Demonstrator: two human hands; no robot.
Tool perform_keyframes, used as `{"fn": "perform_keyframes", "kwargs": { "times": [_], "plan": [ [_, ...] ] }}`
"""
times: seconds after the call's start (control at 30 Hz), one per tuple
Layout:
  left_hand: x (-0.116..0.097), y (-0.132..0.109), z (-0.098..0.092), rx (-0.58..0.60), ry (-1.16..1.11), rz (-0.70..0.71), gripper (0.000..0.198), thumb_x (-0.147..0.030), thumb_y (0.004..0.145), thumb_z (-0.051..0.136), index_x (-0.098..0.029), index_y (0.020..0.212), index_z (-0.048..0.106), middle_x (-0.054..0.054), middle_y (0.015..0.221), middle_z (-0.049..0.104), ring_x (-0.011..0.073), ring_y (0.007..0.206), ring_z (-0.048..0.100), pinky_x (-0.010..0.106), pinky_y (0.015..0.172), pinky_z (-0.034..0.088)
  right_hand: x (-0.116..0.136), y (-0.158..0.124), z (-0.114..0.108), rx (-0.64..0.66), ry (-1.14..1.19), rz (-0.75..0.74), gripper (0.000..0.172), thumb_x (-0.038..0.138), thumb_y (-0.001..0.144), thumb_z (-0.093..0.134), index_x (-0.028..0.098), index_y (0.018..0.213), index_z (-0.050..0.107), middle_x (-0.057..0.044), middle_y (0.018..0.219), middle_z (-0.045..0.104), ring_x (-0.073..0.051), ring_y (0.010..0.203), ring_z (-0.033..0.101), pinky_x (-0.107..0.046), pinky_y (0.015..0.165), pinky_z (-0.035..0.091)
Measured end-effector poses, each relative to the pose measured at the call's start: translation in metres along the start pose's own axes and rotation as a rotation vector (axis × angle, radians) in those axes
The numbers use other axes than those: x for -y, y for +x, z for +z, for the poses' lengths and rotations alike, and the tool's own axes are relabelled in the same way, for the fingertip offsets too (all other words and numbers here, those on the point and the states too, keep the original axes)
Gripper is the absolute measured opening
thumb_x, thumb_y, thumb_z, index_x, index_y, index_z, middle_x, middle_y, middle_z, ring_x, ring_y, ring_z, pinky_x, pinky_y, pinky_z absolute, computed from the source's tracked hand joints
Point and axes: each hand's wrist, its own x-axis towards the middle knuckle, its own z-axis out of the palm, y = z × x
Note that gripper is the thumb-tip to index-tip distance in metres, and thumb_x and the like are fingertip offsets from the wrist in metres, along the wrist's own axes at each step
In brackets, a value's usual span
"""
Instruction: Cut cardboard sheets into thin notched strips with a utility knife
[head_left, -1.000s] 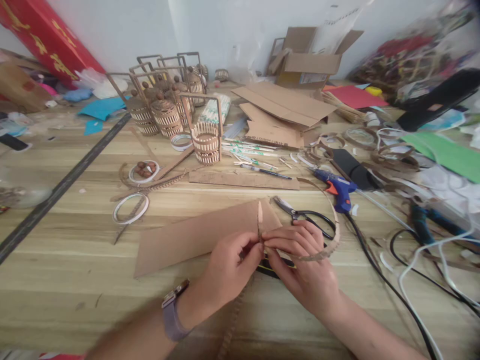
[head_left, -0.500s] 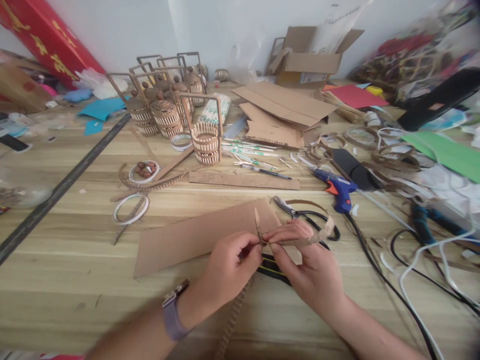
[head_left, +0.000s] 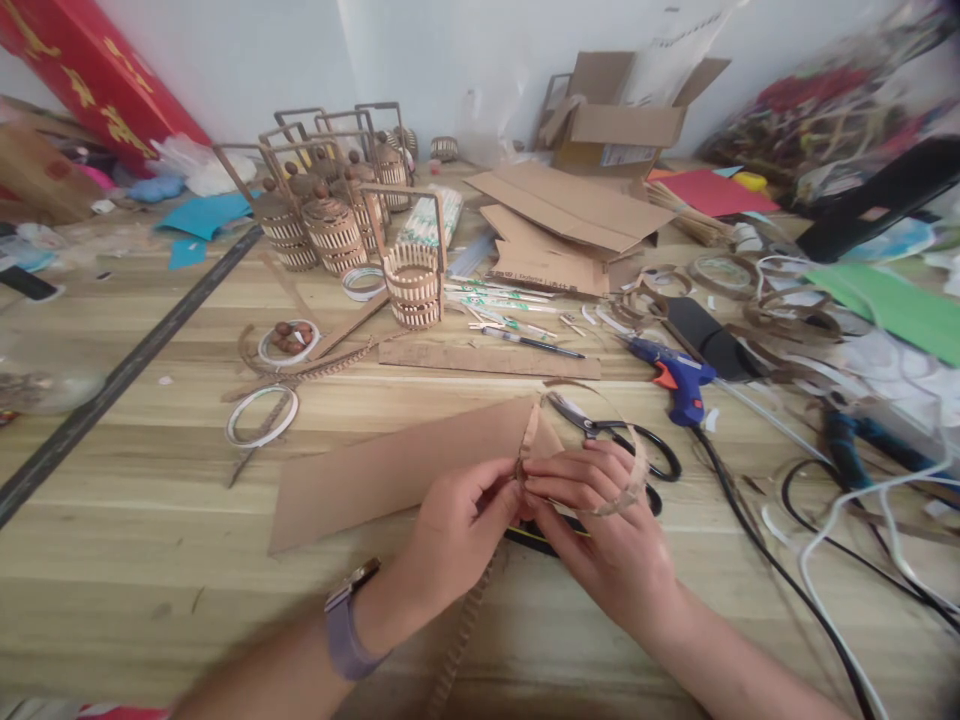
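Note:
A thin brown cardboard strip, curled into a loop, is pinched between both hands above the table. My left hand, with a watch on its wrist, closes thumb and forefinger on the strip. Opposite it, my right hand has its fingers pressed on the same strip, and the loop arches over its knuckles. The fingertips hide where the strip is gripped. Beneath and behind the hands lie a flat cardboard piece and black-handled scissors. A black object with a yellow line is partly covered by the hands.
A blue glue gun lies to the right, its cord running toward the front. Small stick baskets with tall handles stand at the back left. Tape rolls, a pen, cardboard sheets and white cables lie around.
The strip has turned and now forms a rounder loop over my right hand. My right fingers have curled and shifted slightly left. The left hand has barely moved.

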Motion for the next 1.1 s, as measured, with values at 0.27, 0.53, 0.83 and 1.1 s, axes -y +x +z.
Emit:
{"fn": "perform_keyframes", "kwargs": {
  "times": [0.27, 0.53, 0.83, 1.1],
  "plan": [
    [-0.0014, -0.0006, 0.0036, -0.049, -0.049, -0.021, 0.026, -0.027, 0.094, 0.049, -0.015, 0.092, 0.072, 0.003, 0.078, 0.070, 0.0157, 0.073, 0.064, 0.021, 0.064, 0.048, 0.0056, 0.0003, 0.0010, -0.013, 0.033, 0.023, 0.016, 0.011, 0.090, 0.062, 0.026, 0.096, 0.060, 0.000, 0.094, 0.077, -0.018, 0.087, 0.070, -0.043, 0.098, 0.038],
    [-0.0005, -0.0011, 0.0043, -0.044, -0.103, -0.050, 0.026, -0.027, 0.092, 0.050, -0.014, 0.090, 0.072, 0.003, 0.076, 0.071, 0.0154, 0.071, 0.067, 0.021, 0.064, 0.051, 0.0045, 0.0008, 0.0014, -0.008, 0.105, 0.073, 0.015, 0.011, 0.089, 0.062, 0.026, 0.091, 0.058, 0.002, 0.088, 0.076, -0.017, 0.083, 0.071, -0.042, 0.097, 0.038],
    [-0.0006, -0.0005, 0.0037, -0.028, -0.182, -0.063, 0.029, -0.034, 0.094, 0.053, -0.014, 0.106, 0.071, 0.007, 0.095, 0.075, 0.0189, 0.084, 0.070, 0.026, 0.075, 0.055, 0.0034, 0.0031, -0.0003, 0.004, 0.084, 0.091, 0.016, 0.011, 0.089, 0.060, 0.026, 0.092, 0.057, 0.000, 0.091, 0.076, -0.019, 0.085, 0.071, -0.042, 0.093, 0.043],
    [-0.0020, 0.0017, 0.0032, -0.070, -0.109, -0.049, 0.027, -0.027, 0.093, 0.049, -0.015, 0.105, 0.070, 0.006, 0.096, 0.076, 0.0186, 0.087, 0.068, 0.024, 0.075, 0.053, 0.0047, -0.0028, 0.0044, 0.023, 0.048, 0.064, 0.016, 0.011, 0.091, 0.058, 0.026, 0.098, 0.055, -0.001, 0.099, 0.078, -0.018, 0.086, 0.071, -0.045, 0.097, 0.039]
  ]
}}
